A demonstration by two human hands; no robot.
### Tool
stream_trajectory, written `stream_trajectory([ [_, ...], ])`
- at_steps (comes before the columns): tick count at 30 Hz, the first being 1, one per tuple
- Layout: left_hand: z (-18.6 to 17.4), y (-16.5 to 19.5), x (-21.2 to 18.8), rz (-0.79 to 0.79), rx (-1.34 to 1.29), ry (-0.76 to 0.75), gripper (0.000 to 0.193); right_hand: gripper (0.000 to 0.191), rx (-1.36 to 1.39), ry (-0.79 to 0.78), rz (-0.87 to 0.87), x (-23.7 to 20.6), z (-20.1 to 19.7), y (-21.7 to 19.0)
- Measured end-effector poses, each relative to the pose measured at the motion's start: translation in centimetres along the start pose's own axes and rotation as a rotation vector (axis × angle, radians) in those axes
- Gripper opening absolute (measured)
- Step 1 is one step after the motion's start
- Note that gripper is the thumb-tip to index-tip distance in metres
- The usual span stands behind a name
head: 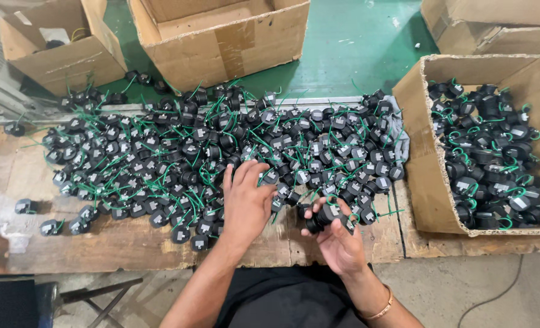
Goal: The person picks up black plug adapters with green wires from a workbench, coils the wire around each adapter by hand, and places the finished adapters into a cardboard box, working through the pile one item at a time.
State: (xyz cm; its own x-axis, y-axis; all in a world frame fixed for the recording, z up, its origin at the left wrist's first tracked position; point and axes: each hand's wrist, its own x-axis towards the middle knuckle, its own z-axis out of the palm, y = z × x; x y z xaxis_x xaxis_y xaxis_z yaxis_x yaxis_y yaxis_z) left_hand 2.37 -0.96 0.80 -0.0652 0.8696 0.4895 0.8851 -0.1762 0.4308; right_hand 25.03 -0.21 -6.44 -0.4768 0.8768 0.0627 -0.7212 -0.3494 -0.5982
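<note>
The right hand (337, 234) has its fingers curled closed around a small stack of round black parts (323, 217), held just above the near edge of the wooden bench (118, 246). The left hand (244, 197) lies flat and open, fingers spread, resting on the near fringe of the big pile of black parts (221, 152); it grips nothing that I can see.

The main risk, to my eye, is in the wires. Each part trails a thin green lead, and in the pile these cross and loop over one another. If the spread fingers drag one piece back, its lead could snag neighbours and pull several along, or tip pieces off the bench edge just below the palm. The stack in the right hand looks loosely pinched between thumb and fingertips; a green loop (350, 217) sticks out beside the thumb, and a tug on it might knock the stack apart.

The held parts are short black cylinders, matt, nested end to end, with a pale label patch like those on the pile. Beyond the right fingers, further to that side, a cardboard box (417, 152) stands open, part filled with the same pieces (495, 158).
</note>
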Motion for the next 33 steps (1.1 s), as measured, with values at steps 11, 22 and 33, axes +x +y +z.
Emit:
stream_trajectory([
  [11,0.3,2.0,-1.8,0.14,-0.882,0.102,0.027,0.061,-0.041,0.096,0.109,0.6,1.0,-0.2],
  [22,0.6,0.7,-3.9,0.134,-0.82,0.052,0.021,0.05,-0.074,0.132,0.187,-0.4,-0.2,1.0],
  [33,0.4,-0.4,-3.7,-0.028,-0.7,-0.019,0.021,0.042,-0.09,-0.034,0.129,-0.8,-0.7,1.4],
])
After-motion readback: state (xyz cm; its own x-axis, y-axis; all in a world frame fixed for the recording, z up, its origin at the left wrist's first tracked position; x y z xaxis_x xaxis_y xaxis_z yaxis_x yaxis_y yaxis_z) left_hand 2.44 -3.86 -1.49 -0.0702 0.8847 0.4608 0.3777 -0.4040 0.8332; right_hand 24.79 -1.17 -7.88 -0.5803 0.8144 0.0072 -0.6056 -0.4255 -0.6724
